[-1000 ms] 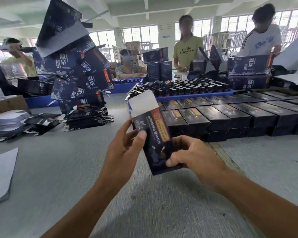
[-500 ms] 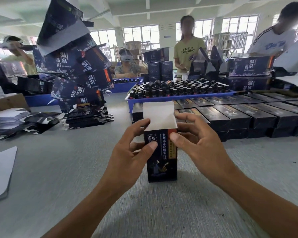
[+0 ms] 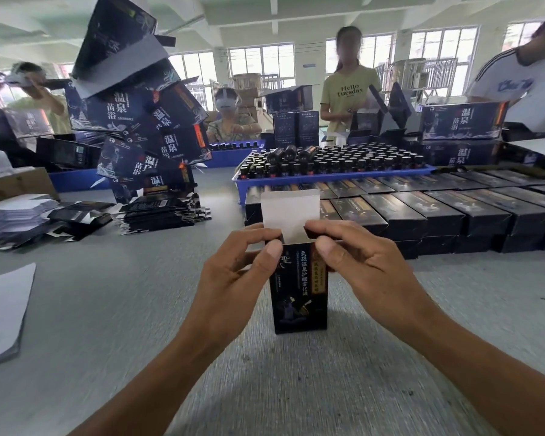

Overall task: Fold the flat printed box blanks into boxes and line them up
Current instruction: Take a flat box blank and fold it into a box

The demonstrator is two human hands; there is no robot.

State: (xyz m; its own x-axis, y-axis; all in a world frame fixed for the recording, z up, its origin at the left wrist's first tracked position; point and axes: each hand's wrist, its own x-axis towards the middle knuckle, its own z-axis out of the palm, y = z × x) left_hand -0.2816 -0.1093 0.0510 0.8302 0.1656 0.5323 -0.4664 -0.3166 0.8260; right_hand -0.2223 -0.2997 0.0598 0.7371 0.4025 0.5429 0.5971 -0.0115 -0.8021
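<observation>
1. Dark navy printed cardboard box (image 3: 299, 287) stands upright on the grey table (image 3: 114, 309) in front of you, its bottom edge on the surface and its white top flap (image 3: 290, 215) raised straight up and open.
2. Your left hand (image 3: 233, 278) pinches the box's upper left corner: the thumb lies on the printed front face and the curled fingers reach round behind, at the foot of the flap.
3. Your right hand (image 3: 362, 269) pinches the upper right corner in the same way, thumb on the front and index finger curled over the top edge, touching the flap's lower right corner.
4. Beyond the box, rows of finished dark rectangular boxes (image 3: 453, 215) lie side by side on the table, reaching off to the right.
5. Behind those rows sits a blue plastic tray (image 3: 328, 179) packed with small dark bottles (image 3: 343, 160).
6. To the left, a stack of flat dark printed box blanks (image 3: 164, 212) lies on the table, with a leaning tower of larger dark printed cartons (image 3: 139, 121) rising behind it.
7. Pale grey flat sheets (image 3: 4, 309) lie at the table's left edge.
8. Several people (image 3: 346, 92) are on the far side of the table.
</observation>
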